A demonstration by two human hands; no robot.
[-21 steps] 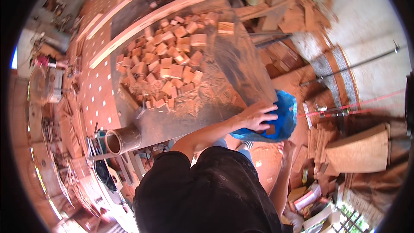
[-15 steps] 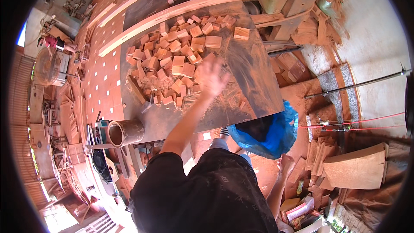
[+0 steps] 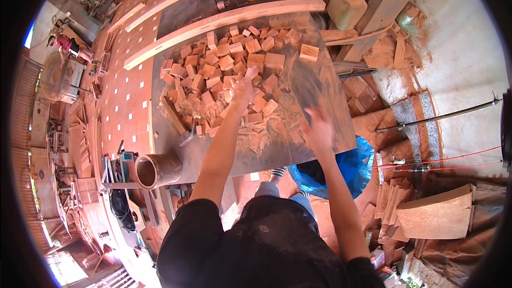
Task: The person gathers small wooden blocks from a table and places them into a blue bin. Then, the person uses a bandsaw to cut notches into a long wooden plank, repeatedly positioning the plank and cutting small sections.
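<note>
A heap of small reddish wooden blocks (image 3: pixel 205 72) lies on a dark, dusty tabletop (image 3: pixel 266 152). My left hand (image 3: pixel 242 89) reaches into the heap's right side, fingers stretched out among the blocks; I see nothing gripped in it. My right hand (image 3: pixel 319 130) is over the table's near right part, blurred, with its fingers apart and no block visible in it. Below that corner hangs a blue plastic bag (image 3: pixel 349 176), its mouth wide and its inside dark. My right forearm covers part of the bag.
A long wooden beam (image 3: pixel 224 18) lies across the table behind the blocks. A round pipe piece (image 3: pixel 154 170) sits at the near left corner. A yellowish jug (image 3: pixel 346 5) stands at the far right. Boards (image 3: pixel 437 213) lean at the lower right. Another person (image 3: pixel 64 44) is far off at left.
My right hand has risen from beside the bag to over the table. My left hand has shifted left into the heap, and several blocks at its right edge have moved.
</note>
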